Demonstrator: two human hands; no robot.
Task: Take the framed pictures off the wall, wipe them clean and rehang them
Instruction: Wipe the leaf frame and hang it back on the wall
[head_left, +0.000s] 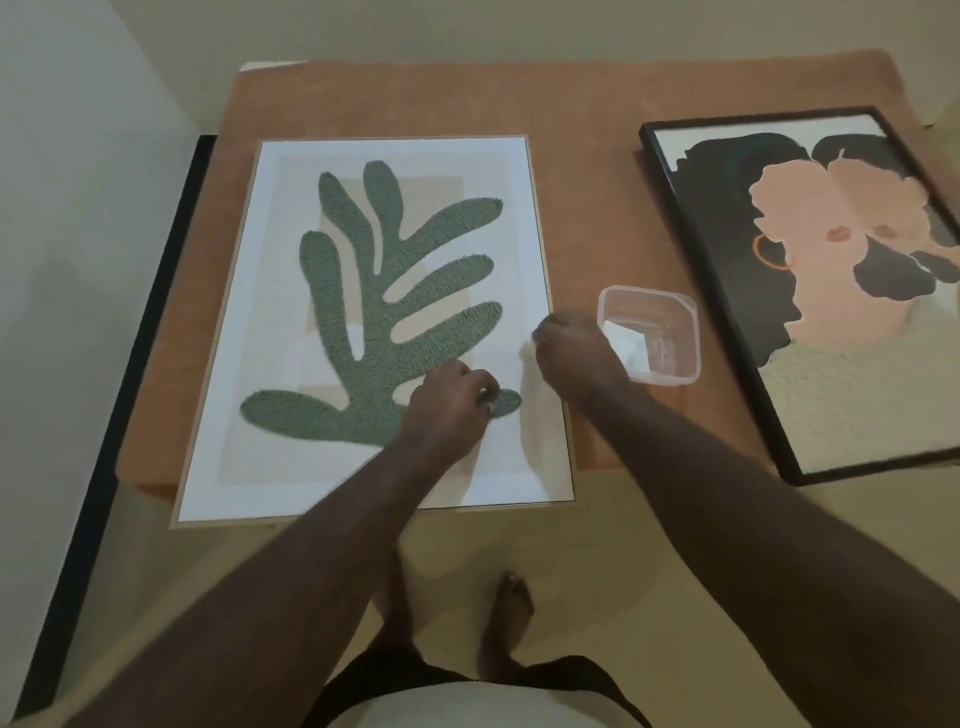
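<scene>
1. Two pictures are down on the table (571, 104); your leaf picture (374, 322) lies overhanging its near edge.
2. Your left hand (449, 402) is curled on the glass, so keep bracing.
3. Your right hand (569, 353) pinches a pale cloth (527, 353) beside the tub (649, 335); wipe gently along that right border.

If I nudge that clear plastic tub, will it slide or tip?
The clear plastic tub looks thin-walled and nearly empty, so probably light and easily pushed. Its wide, low shape suggests sliding rather than tipping, though the textured orange cover may drag on it.
</scene>
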